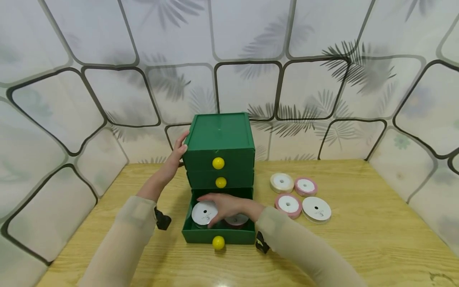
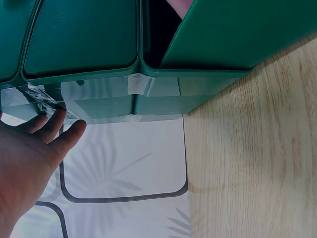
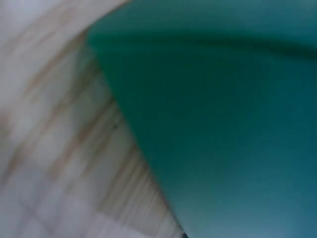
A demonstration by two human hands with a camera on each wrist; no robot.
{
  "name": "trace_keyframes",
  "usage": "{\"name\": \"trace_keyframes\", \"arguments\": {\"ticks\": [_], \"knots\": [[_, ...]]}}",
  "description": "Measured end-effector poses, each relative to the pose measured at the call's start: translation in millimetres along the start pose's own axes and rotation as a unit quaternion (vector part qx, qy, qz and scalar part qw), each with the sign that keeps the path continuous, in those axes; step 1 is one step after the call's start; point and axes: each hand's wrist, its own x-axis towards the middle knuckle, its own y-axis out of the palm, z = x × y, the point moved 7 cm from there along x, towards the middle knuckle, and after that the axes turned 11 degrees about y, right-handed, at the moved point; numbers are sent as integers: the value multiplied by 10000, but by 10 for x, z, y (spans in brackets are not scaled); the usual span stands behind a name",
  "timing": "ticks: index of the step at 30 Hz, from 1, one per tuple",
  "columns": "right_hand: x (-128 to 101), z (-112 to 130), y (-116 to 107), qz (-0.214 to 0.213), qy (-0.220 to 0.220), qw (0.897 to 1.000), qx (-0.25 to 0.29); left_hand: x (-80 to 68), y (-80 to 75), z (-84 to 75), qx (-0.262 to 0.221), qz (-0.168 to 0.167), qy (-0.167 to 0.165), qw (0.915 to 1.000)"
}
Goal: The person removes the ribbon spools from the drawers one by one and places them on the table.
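Observation:
A green drawer cabinet (image 1: 220,131) with yellow ball knobs stands on the table, its bottom drawer (image 1: 201,236) pulled out. My left hand (image 1: 172,161) rests against the cabinet's upper left side, and in the left wrist view its fingertips touch the clear tape there. My right hand (image 1: 227,207) reaches into the drawer, fingers and thumb spread around a white ribbon spool (image 1: 203,213) at the drawer's left. A second spool (image 1: 236,220) lies to the right in the drawer, partly hidden under the hand. The right wrist view shows only the blurred green drawer wall (image 3: 208,129).
Right of the cabinet lie a cream ribbon spool (image 1: 281,182), a small pink one (image 1: 306,186), a larger pink one (image 1: 288,204) and a white one (image 1: 316,209). A patterned curtain (image 1: 247,91) hangs behind the wooden table (image 1: 358,223).

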Motion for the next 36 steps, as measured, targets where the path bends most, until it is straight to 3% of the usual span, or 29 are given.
{"name": "trace_keyframes", "arguments": {"ticks": [6,17,26,36], "knots": [[22,-33,26,-31,233,9995,-225,-3,6,1,-9,-17,63,10000],[5,-41,-4,-229,187,9989,-373,-10,15,-5,30,-25,70,10000],[-85,-12,-70,-340,102,9993,-128,-5,16,-5,20,-57,9,10000],[-201,119,-142,-515,-359,9976,293,-3,2,5,18,-96,-19,10000]]}}
